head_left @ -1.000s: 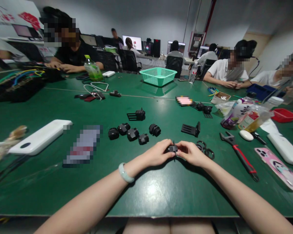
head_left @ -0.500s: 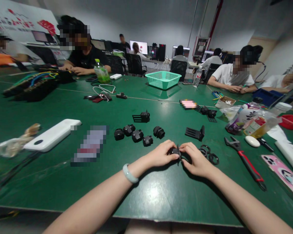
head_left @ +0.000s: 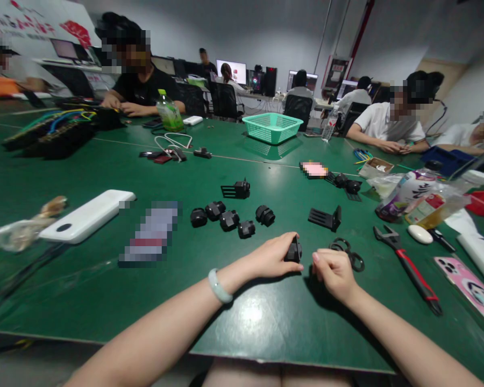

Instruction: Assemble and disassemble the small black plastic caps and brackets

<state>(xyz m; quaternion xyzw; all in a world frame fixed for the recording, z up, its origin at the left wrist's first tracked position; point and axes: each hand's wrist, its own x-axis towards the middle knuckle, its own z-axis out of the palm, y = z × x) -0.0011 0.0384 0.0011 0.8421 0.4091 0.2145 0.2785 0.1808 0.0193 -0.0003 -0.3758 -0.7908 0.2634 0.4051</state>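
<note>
Above the table's near middle, my left hand grips a black threaded fitting between thumb and fingers; part of it is hidden. My right hand is just to the right, apart from it, with its fingers curled closed. Whatever those fingers may hold is hidden. Black rings lie partly behind my right hand. Beyond it rests a black L-shaped slotted bracket. Several loose black fittings lie left of my hands, and another slotted bracket with a fitting on it sits farther back.
An adjustable wrench and a pink phone lie at right, near bottles. On the left are a white power bank and a blurred-out phone. A green basket stands farther back. People sit across the table.
My right hand has come away from the piece in my left hand and moved slightly right, its fingers curling closed. My left hand keeps its grip. The view has shifted slightly.
</note>
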